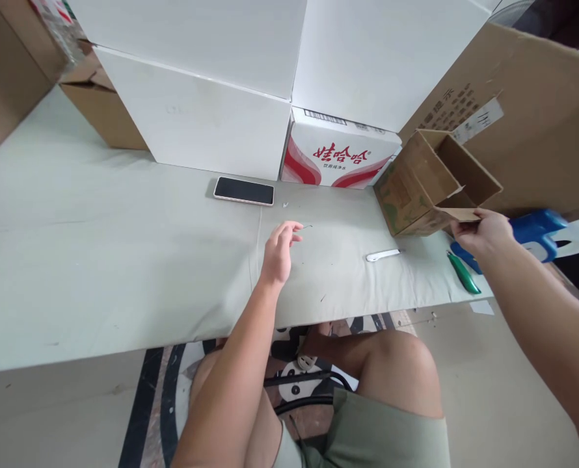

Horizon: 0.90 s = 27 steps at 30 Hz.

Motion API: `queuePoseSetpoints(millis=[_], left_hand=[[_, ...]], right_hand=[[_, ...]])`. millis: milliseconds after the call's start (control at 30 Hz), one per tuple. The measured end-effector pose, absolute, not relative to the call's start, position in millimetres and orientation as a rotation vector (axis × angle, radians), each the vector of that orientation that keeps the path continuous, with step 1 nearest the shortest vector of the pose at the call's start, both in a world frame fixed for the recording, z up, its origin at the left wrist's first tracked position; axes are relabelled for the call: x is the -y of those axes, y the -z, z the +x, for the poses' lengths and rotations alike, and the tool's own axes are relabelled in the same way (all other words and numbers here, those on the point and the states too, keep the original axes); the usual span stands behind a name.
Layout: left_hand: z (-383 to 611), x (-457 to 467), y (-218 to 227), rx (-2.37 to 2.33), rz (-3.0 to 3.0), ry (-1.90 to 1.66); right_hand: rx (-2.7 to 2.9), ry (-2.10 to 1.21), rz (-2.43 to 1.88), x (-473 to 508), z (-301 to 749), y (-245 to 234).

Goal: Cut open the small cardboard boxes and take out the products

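Observation:
My left hand is over the middle of the pale tabletop, its fingers curled and closed. A thin dark strand sticks out from its fingertips. On the right, my right hand grips the front flap of an open brown cardboard box. The box is tilted, its opening facing up and to the right. A white utility knife lies on the table between my hands. Below my right hand is a green-handled tool, beside a blue object partly hidden by my arm.
A black-screened phone lies near white boxes stacked along the back. Beside them stands a white and red carton. A large cardboard sheet leans at the right. Small scraps dot the tabletop; its front edge is above my knees.

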<state>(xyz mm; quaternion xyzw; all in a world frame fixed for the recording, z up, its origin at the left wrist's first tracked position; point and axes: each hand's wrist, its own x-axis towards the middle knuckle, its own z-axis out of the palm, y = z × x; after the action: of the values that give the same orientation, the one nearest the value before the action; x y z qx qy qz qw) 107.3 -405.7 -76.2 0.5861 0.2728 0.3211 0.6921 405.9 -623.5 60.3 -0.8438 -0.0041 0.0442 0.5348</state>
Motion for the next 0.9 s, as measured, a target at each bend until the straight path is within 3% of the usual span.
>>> queuePoseSetpoints(millis=[400, 600, 900], left_hand=[[118, 397, 81, -0.656, 1.415, -0.68], [122, 391, 86, -0.672, 1.529, -0.639], [110, 396, 75, -0.637, 1.506, -0.724]], right_hand=[[-0.106, -0.231, -1.781, 554, 467, -47], [0.135, -0.819, -1.907, 534, 477, -37], [0.287, -1.055, -2.01, 514, 411, -50]])
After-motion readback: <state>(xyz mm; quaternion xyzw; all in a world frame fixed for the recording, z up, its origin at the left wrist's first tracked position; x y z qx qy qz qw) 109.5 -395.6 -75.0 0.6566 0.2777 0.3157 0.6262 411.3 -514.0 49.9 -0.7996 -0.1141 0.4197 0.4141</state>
